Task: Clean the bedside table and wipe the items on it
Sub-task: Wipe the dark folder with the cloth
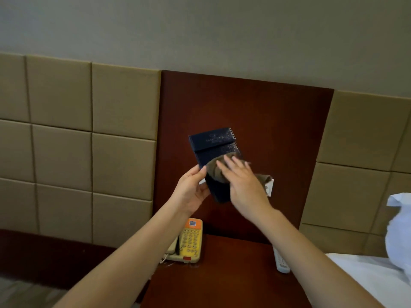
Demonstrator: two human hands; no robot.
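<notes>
1. One plain grey-green wall [200, 30] fills the top of the view.
2. Tan padded wall panels [60, 94] run below it. Nine show on the left, in three rows of three. Those on the right are partly cut off by the frame edge.
3. One dark red-brown wooden back panel [278, 121] stands between the two padded groups.
4. One bedside surface [233, 274] of the same dark wood sits at the foot of that panel.
5. One bed [367, 274] with white sheets lies just beside the surface on the right, with one white pillow [400, 230] on it.
6. One dark blue case [213, 141] is held up in the air in front of the wooden panel, well above the surface, tilted to the left.
7. One yellow and orange telephone [189, 243] rests at the back left of the surface.
8. Two hands are in view.
   - The left hand [191, 190] grips the case's lower left edge, with its thumb over the front.
   - The right hand [244, 185] lies flat on the cloth, its fingers [226, 162] straight and slightly spread.
9. One brown cloth [214, 172] is pressed against the face of the case.
10. One white remote [281, 262] lies at the right edge of the surface, partly hidden by the right forearm.
</notes>
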